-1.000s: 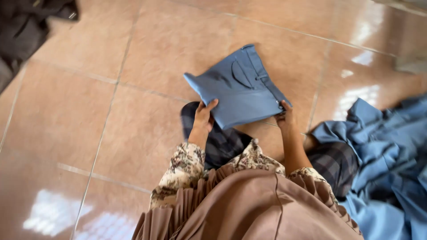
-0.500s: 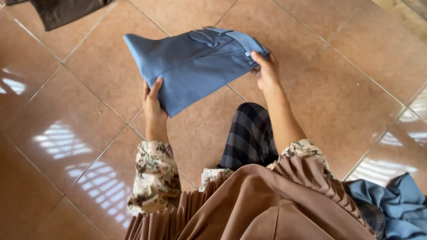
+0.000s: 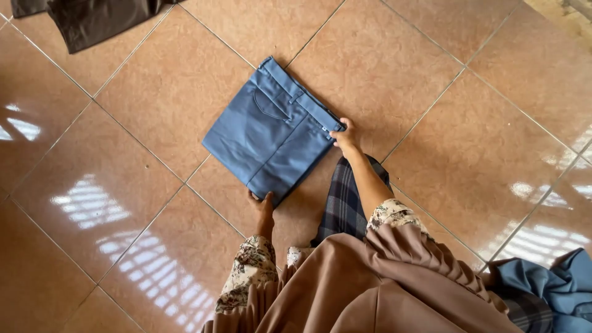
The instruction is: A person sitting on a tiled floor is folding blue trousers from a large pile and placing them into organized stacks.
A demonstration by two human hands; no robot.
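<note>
We have the blue trousers (image 3: 271, 132) folded flat on the floor (image 3: 468, 123), our left hand (image 3: 264, 206) and right hand (image 3: 346, 137) pinching their near corners, not let go yet.

Folded blue trousers (image 3: 271, 132), neat rectangle, flat on tiled floor, waistband and pocket facing up
</note>
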